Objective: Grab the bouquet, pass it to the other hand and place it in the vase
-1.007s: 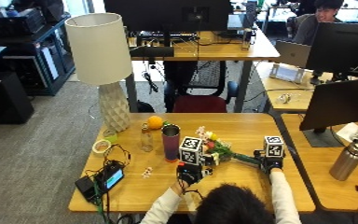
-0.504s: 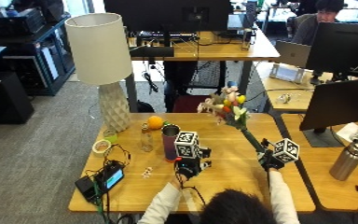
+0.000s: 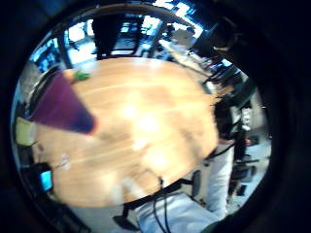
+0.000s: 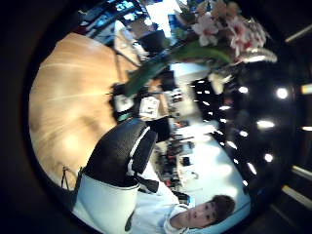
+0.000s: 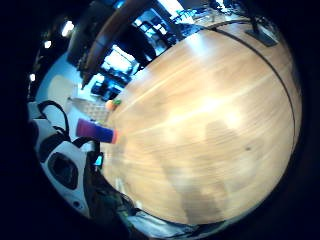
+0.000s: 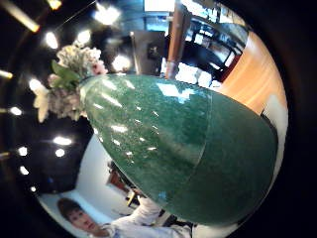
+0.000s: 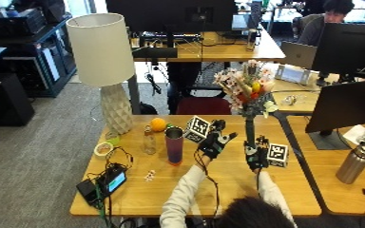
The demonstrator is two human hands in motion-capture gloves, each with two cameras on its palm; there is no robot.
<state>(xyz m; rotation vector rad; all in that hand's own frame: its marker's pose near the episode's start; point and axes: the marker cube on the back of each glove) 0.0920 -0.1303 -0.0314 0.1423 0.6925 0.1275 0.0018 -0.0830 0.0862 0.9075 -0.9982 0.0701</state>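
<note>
Wooden table (image 7: 138, 190) first, being the biggest thing here, with a tall lamp (image 7: 103, 52) with a pale shade standing at its far left corner. Above the tabletop the bouquet (image 7: 247, 90) is held upright in the air — pink, white and orange blooms on top, the green wrapped stem running down into the right hand (image 7: 256, 156), whose fingers are curled round the stem's lower end. The left hand (image 7: 214, 142) is raised just beside it, fingers spread and holding nothing, not touching the stem.

The vase (image 7: 174, 146), a tall tumbler shading from purple to orange, stands on the table to the left of both hands, apart from them, near a small clear bottle (image 7: 148, 141) and an orange (image 7: 158, 124).

By my reading the pick-up is done; the pass to the left hand looks about to happen but is not made, and the placing in the vase remains.

No brand, label or writing is legible anywhere.
</note>
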